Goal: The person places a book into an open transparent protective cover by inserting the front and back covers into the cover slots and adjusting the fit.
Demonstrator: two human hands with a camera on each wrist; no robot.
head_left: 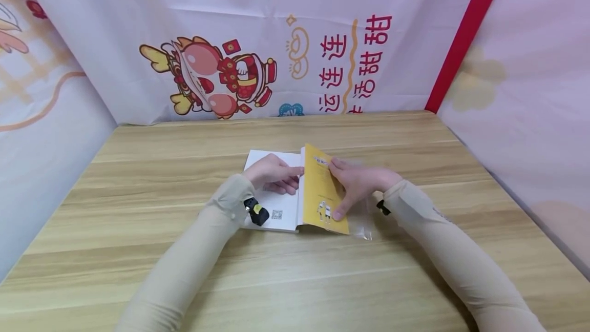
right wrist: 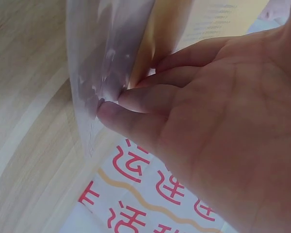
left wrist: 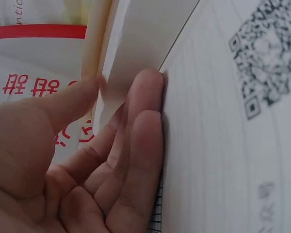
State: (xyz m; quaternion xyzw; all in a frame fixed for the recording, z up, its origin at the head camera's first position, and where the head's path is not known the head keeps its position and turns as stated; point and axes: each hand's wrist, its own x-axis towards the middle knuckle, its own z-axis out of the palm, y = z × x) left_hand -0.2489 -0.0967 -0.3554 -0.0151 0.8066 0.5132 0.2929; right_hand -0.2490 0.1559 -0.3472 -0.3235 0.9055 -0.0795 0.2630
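A book lies opened on the table, its white side (head_left: 287, 210) with a QR code on the left and its yellow cover (head_left: 318, 188) tilted up on the right. Clear plastic film (right wrist: 94, 63) runs along the yellow cover's outer edge. My left hand (head_left: 276, 172) is over the white side with its fingers loosely bent; the thumb reaches the raised white edge (left wrist: 131, 48) by the fold. With my right hand (head_left: 357, 184) I hold the yellow cover by its right edge, thumb on its face. In the right wrist view, fingertips (right wrist: 111, 110) touch the film.
The wood-grain table (head_left: 295, 275) extends all around the book. A printed cloth (head_left: 258, 9) hangs behind the table's far edge, with more cloth (head_left: 530, 117) along the sides. Black straps (head_left: 256, 211) are on the wrists, over light sleeves.
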